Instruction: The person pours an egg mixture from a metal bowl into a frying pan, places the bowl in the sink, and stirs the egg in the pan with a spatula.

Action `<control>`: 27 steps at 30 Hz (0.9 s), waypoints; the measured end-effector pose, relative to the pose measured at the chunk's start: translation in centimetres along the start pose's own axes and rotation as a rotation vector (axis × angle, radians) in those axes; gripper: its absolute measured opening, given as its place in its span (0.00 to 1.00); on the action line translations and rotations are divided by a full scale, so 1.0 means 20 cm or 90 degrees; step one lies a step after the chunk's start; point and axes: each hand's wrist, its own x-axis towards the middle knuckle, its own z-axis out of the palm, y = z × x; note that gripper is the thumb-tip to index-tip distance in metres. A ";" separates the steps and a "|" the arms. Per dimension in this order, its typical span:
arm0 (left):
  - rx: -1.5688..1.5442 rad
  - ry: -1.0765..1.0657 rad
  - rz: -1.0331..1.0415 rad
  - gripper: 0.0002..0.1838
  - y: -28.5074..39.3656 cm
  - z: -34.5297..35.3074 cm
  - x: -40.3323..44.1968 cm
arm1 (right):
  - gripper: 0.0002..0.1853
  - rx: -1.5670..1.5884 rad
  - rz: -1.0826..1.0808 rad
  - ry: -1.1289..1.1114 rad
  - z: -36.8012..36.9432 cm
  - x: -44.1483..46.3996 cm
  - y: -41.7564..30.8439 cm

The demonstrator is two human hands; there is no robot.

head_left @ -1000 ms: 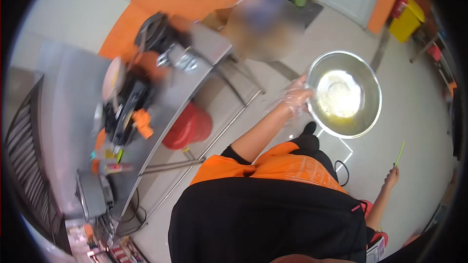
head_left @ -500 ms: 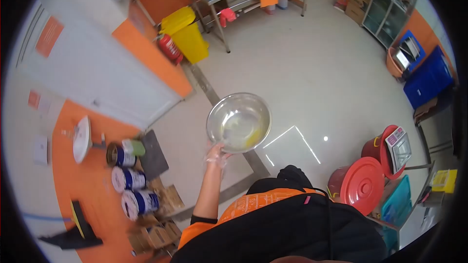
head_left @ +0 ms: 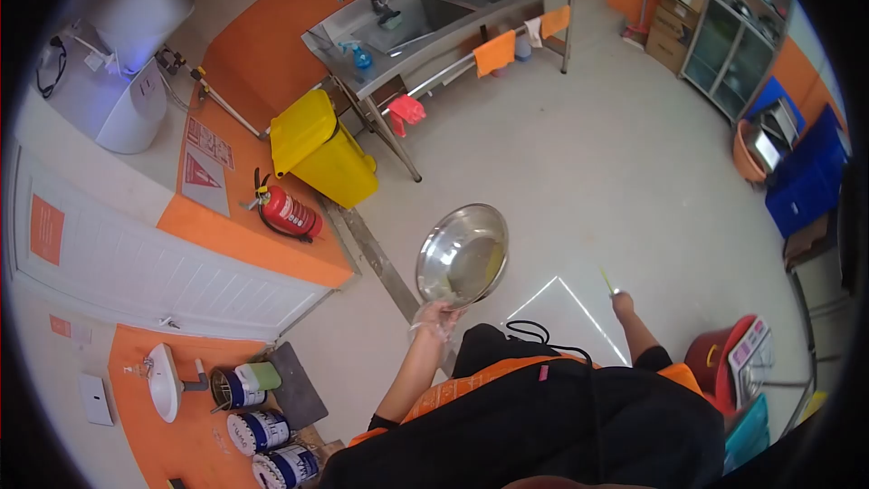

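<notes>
A round stainless steel bowl hangs out in front of me, tilted, with some yellowish residue inside. At its near rim is my left hand, in a clear plastic glove, closed on the edge. Off to the right, my right hand is closed around a thin yellow-green stick-like thing that points away from me; its kind is too small to tell. The bowl and the right hand are well apart.
Ahead stands a steel double sink with cloths on its rail. A yellow bin and a red fire extinguisher are to the left. Paint-type buckets stand lower left. A red tub is beside me on the right.
The view has shifted forward toward the sink. The bowl has become more tilted in my left hand. My right hand has come into view with the thin stick-like thing.
</notes>
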 end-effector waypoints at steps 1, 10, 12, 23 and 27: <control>-0.014 0.034 0.053 0.20 0.09 0.06 0.05 | 0.15 0.067 -0.013 0.055 -0.09 0.23 -0.23; 0.003 0.138 0.288 0.16 1.27 0.91 0.81 | 0.14 0.086 -0.129 0.087 -0.21 1.42 -1.36; 0.062 0.100 0.289 0.22 1.59 1.04 1.21 | 0.15 0.011 -0.072 0.009 -0.18 1.48 -1.24; -0.114 0.115 0.358 0.39 3.09 2.17 2.90 | 0.10 -0.119 0.441 -0.061 -0.52 1.78 -0.73; 0.466 0.341 0.356 0.41 3.39 2.04 3.68 | 0.12 -0.167 0.359 -0.038 -0.64 2.63 -0.81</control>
